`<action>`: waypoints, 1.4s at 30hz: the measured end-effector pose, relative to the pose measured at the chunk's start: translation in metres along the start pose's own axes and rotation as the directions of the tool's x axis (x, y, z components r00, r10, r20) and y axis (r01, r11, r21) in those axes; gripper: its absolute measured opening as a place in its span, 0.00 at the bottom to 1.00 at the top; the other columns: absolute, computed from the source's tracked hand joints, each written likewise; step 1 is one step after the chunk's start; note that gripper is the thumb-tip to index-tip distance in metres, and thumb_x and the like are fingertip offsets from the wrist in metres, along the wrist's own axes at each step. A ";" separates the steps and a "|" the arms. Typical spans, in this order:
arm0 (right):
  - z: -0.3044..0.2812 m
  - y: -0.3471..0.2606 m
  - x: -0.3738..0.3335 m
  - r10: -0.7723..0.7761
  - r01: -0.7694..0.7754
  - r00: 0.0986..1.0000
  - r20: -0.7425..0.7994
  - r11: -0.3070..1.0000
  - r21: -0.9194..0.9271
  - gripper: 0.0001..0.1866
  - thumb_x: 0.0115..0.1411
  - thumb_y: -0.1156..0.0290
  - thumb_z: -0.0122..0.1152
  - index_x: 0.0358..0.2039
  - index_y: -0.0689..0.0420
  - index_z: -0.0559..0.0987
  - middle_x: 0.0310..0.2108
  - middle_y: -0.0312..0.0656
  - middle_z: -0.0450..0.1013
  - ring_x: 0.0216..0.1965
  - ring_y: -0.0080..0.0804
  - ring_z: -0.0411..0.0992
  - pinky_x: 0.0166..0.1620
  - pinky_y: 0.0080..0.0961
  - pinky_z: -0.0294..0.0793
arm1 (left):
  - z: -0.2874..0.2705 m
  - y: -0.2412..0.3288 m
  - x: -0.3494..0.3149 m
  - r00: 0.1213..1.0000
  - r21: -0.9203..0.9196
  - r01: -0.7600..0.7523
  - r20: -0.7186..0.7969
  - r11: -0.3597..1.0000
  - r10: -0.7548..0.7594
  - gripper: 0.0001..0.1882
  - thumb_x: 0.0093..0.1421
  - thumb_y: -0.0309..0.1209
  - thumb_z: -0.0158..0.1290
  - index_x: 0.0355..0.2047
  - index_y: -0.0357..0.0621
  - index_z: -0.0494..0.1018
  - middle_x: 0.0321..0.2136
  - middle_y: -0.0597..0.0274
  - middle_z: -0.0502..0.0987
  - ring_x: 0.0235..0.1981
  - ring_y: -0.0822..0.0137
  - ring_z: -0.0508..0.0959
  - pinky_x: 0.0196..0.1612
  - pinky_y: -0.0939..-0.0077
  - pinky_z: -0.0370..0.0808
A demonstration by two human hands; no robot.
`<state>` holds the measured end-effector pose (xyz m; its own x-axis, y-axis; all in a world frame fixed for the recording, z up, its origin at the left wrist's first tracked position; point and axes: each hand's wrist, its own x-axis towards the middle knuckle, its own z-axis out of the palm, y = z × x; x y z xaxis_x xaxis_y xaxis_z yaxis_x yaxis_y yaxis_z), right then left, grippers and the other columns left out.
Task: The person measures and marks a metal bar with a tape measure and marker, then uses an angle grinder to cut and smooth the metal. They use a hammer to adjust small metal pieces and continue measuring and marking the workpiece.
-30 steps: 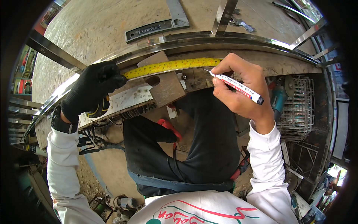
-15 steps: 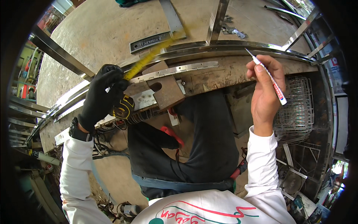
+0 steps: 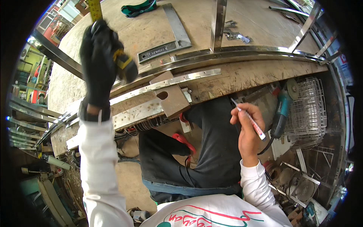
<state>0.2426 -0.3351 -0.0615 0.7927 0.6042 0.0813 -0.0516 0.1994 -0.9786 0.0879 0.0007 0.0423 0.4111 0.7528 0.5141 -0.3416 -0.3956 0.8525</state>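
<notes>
My left hand (image 3: 99,62), in a black glove, is raised at the far left over the wooden board. It is closed around a black and yellow tape measure (image 3: 125,66), whose yellow blade (image 3: 95,9) sticks out past the fingers to the top edge. My bare right hand (image 3: 247,130) holds a slim white marker pen (image 3: 251,122) between thumb and fingers, above my right thigh, its tip pointing up and left. Between the hands a long metal hinge strip (image 3: 189,76) lies along the board's near edge, beside a brown block with a round hole (image 3: 172,100).
A metal try square (image 3: 176,28) lies on the board beyond a shiny metal frame (image 3: 257,51) with uprights. On the right, an angle grinder (image 3: 281,111) rests by a wire basket (image 3: 308,106). Small metal pieces (image 3: 230,32) and a green strap (image 3: 139,8) lie farther back.
My left hand has gone up and away with the tape measure, its blade now turned upward. My right hand has come lower and leftward with the marker, uncovering the grinder.
</notes>
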 end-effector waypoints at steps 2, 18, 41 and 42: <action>0.005 0.000 -0.010 0.026 -0.025 0.999 0.023 0.999 -0.033 0.10 0.71 0.71 0.61 0.48 0.62 0.81 0.37 0.41 0.81 0.33 0.22 0.77 0.39 0.20 0.77 | -0.020 -0.035 0.046 0.995 -0.023 -0.073 -0.069 0.997 0.071 0.13 0.76 0.39 0.53 0.48 0.42 0.75 0.31 0.73 0.74 0.29 0.78 0.71 0.34 0.78 0.71; -0.017 0.013 -0.032 0.088 -0.079 0.993 0.080 0.990 -0.118 0.07 0.69 0.75 0.61 0.46 0.62 0.81 0.38 0.38 0.78 0.35 0.21 0.77 0.39 0.20 0.79 | -0.013 -0.130 0.056 0.954 0.949 -0.191 0.120 0.250 0.276 0.36 0.56 0.51 0.73 0.56 0.41 0.77 0.47 0.52 0.81 0.49 0.57 0.82 0.51 0.64 0.79; 0.008 0.003 0.010 -0.033 0.044 0.998 0.062 0.982 -0.185 0.11 0.75 0.68 0.57 0.51 0.60 0.80 0.43 0.42 0.82 0.35 0.23 0.79 0.38 0.21 0.77 | 0.020 -0.123 0.088 0.838 0.151 0.014 0.538 0.988 -0.094 0.15 0.69 0.39 0.55 0.47 0.40 0.74 0.39 0.60 0.80 0.39 0.64 0.82 0.48 0.64 0.80; 0.015 -0.002 0.023 -0.070 0.084 0.995 0.075 0.975 -0.206 0.12 0.76 0.68 0.57 0.52 0.60 0.80 0.43 0.42 0.82 0.36 0.22 0.79 0.39 0.21 0.77 | 0.018 -0.120 0.090 0.857 0.027 0.102 0.505 0.994 -0.101 0.14 0.70 0.38 0.54 0.48 0.40 0.74 0.39 0.60 0.79 0.39 0.65 0.81 0.48 0.65 0.79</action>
<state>0.2519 -0.3100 -0.0551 0.7466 0.6449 0.1634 0.1416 0.0859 -0.9862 0.1806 0.1061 -0.0121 0.8140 0.4195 0.4018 -0.2749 -0.3313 0.9026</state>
